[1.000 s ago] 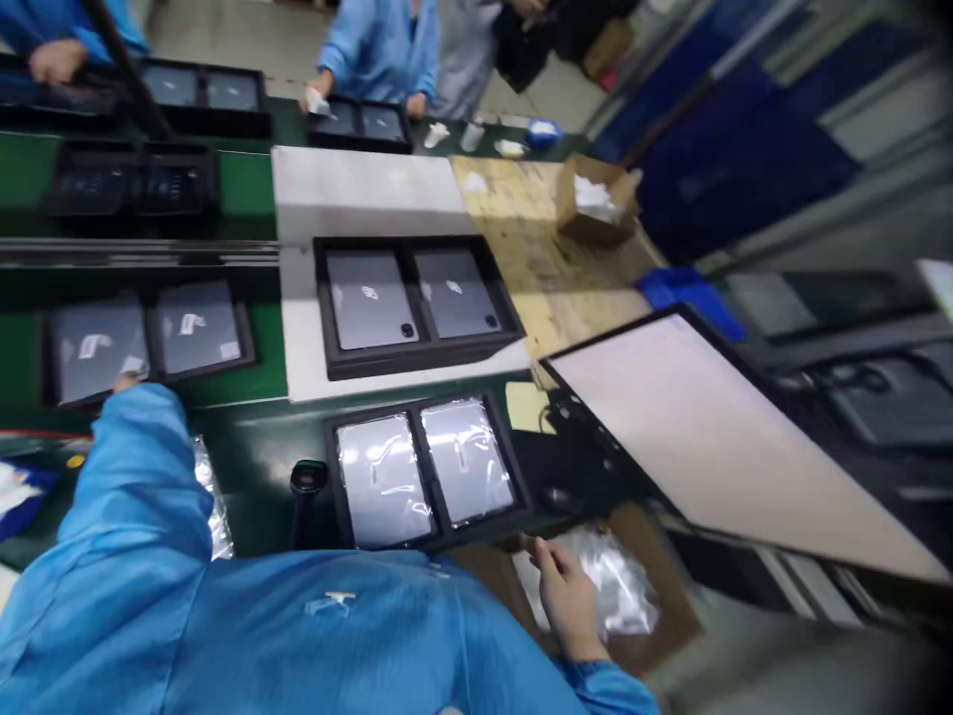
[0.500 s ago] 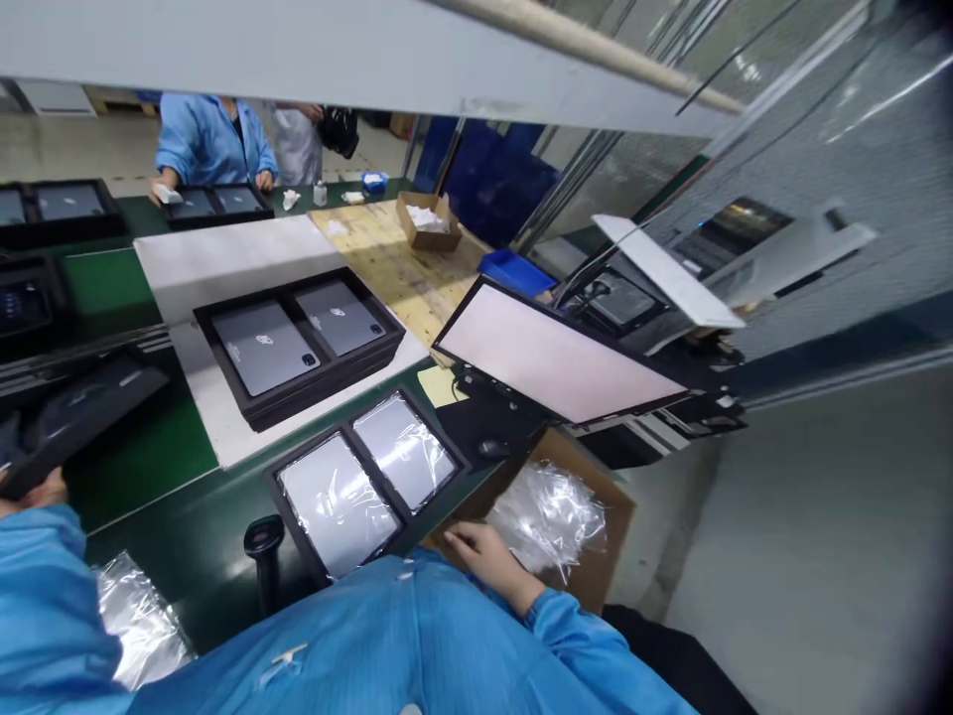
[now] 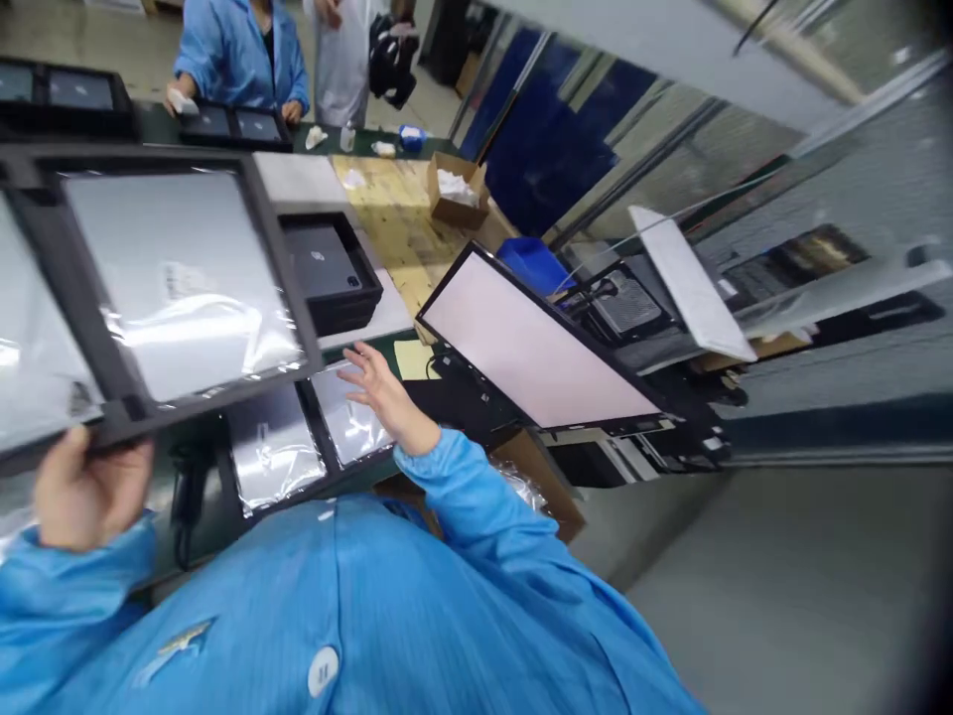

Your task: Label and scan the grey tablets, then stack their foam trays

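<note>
My left hand (image 3: 93, 492) grips the lower edge of a black foam tray (image 3: 80, 288), lifted and tilted over the bench. Two flat, tablet-like devices in shiny clear film lie in its compartments; the right wrapped device (image 3: 179, 278) shows a small white label. My right hand (image 3: 391, 397) is open with fingers spread, apart from the raised tray's right corner and holding nothing. Below it on the bench is another tray (image 3: 307, 412) with two film-wrapped devices, partly covered by the raised one. A black handheld scanner (image 3: 188, 497) stands left of that tray.
A stack of black trays (image 3: 349, 308) with grey tablets sits behind. To the right are a monitor (image 3: 536, 343) and a cardboard box (image 3: 547, 477) with clear film. Across the bench, a co-worker in a blue coat (image 3: 238, 50) handles another tray. A small carton (image 3: 458, 204) holds white paper.
My left hand has brought the tray from the far left up in front of me, its wrapped side now facing me. My right hand has risen from the film box towards the tray, fingers spreading.
</note>
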Demonstrator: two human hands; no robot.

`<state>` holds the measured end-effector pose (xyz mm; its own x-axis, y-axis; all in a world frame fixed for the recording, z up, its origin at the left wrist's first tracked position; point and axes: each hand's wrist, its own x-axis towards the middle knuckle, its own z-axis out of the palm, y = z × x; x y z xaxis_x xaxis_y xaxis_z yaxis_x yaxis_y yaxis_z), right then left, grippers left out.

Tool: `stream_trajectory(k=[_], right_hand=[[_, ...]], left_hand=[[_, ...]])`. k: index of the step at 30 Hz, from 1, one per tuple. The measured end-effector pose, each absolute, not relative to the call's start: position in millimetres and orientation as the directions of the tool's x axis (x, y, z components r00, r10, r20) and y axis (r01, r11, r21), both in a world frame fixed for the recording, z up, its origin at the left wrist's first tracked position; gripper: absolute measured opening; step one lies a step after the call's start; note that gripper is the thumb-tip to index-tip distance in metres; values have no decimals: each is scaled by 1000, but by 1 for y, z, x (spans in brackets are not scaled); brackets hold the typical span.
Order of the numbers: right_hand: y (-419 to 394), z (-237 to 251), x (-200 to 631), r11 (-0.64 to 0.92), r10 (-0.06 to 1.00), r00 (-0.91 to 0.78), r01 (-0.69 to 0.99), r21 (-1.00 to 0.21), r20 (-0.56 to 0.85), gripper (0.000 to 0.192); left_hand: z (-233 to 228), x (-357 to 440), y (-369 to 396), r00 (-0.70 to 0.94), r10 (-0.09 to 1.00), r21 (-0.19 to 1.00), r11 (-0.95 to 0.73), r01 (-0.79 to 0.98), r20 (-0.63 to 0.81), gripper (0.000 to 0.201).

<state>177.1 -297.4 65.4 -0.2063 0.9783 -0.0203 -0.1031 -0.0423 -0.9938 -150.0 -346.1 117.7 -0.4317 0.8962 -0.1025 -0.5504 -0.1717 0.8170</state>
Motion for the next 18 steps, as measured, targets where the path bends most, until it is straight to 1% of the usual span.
stream_trajectory(k=[2, 4, 6, 8, 11, 12, 13, 15, 16, 17, 18], right_hand=[[-295, 55, 197, -109, 980, -182, -117, -987, -87, 78], [-304, 32, 223, -142, 987, -87, -45, -989, -138, 75], [-318, -1, 248, -170, 985, 5, 64, -983, -170, 69], [-331, -35, 267, -197, 980, 57, 207, -958, -189, 62], [-338, -69, 282, -215, 975, 43, 447, -868, -220, 58], [-336, -71, 286, -203, 975, 24, 505, -839, -222, 60], [-333, -68, 290, -173, 979, 4, 540, -824, -203, 64], [-324, -48, 300, -51, 995, -45, 533, -845, -89, 74], [-320, -33, 306, 26, 997, -75, 492, -870, -12, 78], [-317, -18, 314, 102, 993, -104, 430, -897, 63, 81], [-315, -4, 321, 146, 986, -129, 357, -923, 106, 83]], left_hand=[[94, -95, -384, -397, 872, 777, -32, -628, -285, 42], [62, -49, -413, -347, 810, 704, 110, -701, -472, 45], [28, -11, -432, -296, 753, 629, 196, -752, -588, 36], [-2, 14, -443, -251, 703, 563, 250, -788, -665, 23], [-33, 28, -450, -149, 604, 460, 401, -792, -783, 11], [-39, 27, -452, -118, 559, 437, 482, -760, -821, 10], [-41, 23, -455, -89, 504, 412, 579, -704, -859, 14], [-38, 10, -462, -45, 417, 378, 767, -519, -908, 34], [-33, 1, -466, -38, 424, 403, 824, -399, -905, 42], [-25, -7, -469, -43, 477, 469, 837, -282, -878, 49], [-15, -14, -471, -51, 556, 556, 812, -181, -829, 54]])
